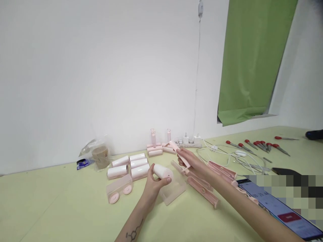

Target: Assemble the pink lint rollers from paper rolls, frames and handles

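My left hand (152,185) is closed around a white lint-roller roll (160,170); a pale pink end disc with a small centre hole faces right. My right hand (190,159) grips a long, narrow pink plastic piece (182,156), tilted and held apart from the roll. Below both hands lies a translucent cover (174,194) on the table. Beside it are pink trough-shaped shells (202,192), partly hidden by my right forearm. Several white rolls (117,171) lie left of my left hand, near another translucent cover (118,186) and two round pink caps (114,198).
Pink roller units (154,150) lie by the wall, behind my hands. A plastic bag with a brown tape roll (100,157) sits at left. White cables (227,155), a power strip (188,145), red-handled tools (259,145) and a phone (282,210) occupy the right.
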Available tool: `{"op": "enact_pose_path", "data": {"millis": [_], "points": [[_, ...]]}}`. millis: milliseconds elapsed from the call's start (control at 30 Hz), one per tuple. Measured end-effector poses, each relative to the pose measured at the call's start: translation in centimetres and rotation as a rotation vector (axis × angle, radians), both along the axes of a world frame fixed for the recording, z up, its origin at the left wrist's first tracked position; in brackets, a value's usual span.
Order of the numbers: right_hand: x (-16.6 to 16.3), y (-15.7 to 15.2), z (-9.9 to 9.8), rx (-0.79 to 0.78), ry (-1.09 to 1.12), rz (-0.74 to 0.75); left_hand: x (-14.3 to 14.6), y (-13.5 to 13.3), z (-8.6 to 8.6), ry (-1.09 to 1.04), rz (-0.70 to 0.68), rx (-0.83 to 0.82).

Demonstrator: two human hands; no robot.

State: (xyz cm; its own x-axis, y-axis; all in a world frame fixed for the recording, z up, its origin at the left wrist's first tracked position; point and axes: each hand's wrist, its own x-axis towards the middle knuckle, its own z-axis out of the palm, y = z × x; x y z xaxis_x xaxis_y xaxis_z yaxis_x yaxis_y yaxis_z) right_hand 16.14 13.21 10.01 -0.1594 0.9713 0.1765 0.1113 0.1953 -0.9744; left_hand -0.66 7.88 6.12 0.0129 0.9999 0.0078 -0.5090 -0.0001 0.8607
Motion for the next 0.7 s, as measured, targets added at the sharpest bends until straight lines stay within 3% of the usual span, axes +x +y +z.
{"op": "enact_pose_path", "data": {"millis": [67, 133, 233, 500, 700], "points": [[-0.9, -2.8, -0.2, 0.003, 0.035, 0.064, 0.1, -0.4, 0.2, 0.107, -0.040, 0.040], [-1.7, -4.9, -0.8, 0.017, 0.084, 0.082, 0.0, -0.8, 0.4, 0.149, -0.174, 0.084], [-2.4, -6.5, -1.7, 0.022, 0.159, 0.089, 0.0, -1.3, 0.5, 0.185, -0.324, 0.105], [-2.0, -6.6, -2.4, -0.037, 0.269, 0.131, 0.2, -1.4, 0.0, 0.312, -0.386, 0.222], [-2.2, -6.9, -2.9, -0.040, 0.258, 0.075, 0.4, -1.7, -0.2, 0.318, -0.393, 0.258]]}}
